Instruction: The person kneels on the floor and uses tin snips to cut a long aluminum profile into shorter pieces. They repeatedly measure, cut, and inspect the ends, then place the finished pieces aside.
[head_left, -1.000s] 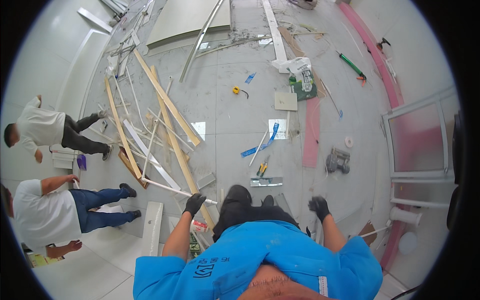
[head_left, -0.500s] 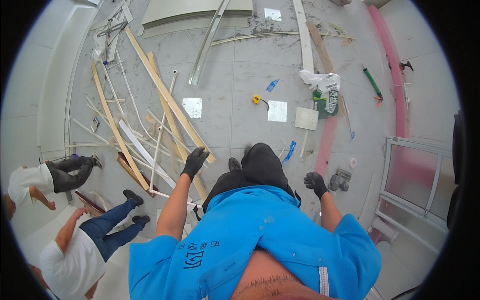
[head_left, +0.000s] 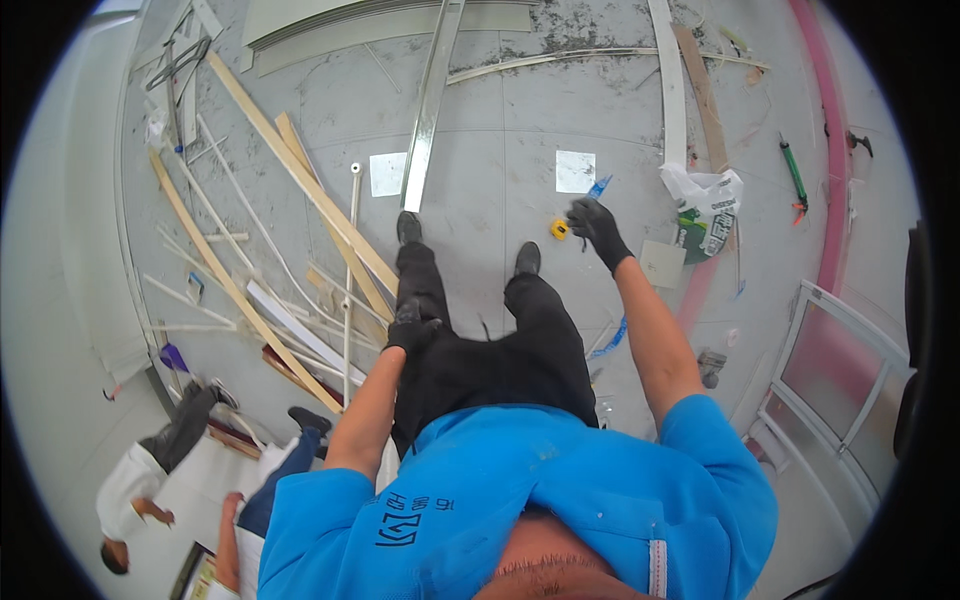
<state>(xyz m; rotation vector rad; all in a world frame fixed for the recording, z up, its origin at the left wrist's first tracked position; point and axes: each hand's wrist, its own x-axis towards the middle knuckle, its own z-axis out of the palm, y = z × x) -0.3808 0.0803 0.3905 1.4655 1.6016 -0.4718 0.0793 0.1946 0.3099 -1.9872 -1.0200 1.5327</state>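
My right hand (head_left: 597,230), in a dark glove, reaches forward with its fingers apart and nothing seen in it. In the picture it lies beside a yellow tape measure (head_left: 559,229) and overlaps the lower end of a blue wrapper (head_left: 600,187); its height above the floor is hard to judge. Against my left thigh rests my left hand (head_left: 412,328), also gloved, its fingers spread over the black trousers (head_left: 500,370) and partly lost against them. A shiny metal channel (head_left: 430,120) runs along the floor to my left shoe (head_left: 409,228).
Wooden strips (head_left: 300,170) and white pipes (head_left: 355,220) lie jumbled on the left. A plastic bag (head_left: 710,205), a square tile (head_left: 662,263) and a green caulking gun (head_left: 793,170) are on the right. Two people in white shirts (head_left: 130,490) are at lower left; stacked panels (head_left: 380,25) lie ahead.
My right hand has gone forward and inward, from beside my body to near the tape measure. My left hand has come back from the wooden strips onto my thigh. I have stepped forward.
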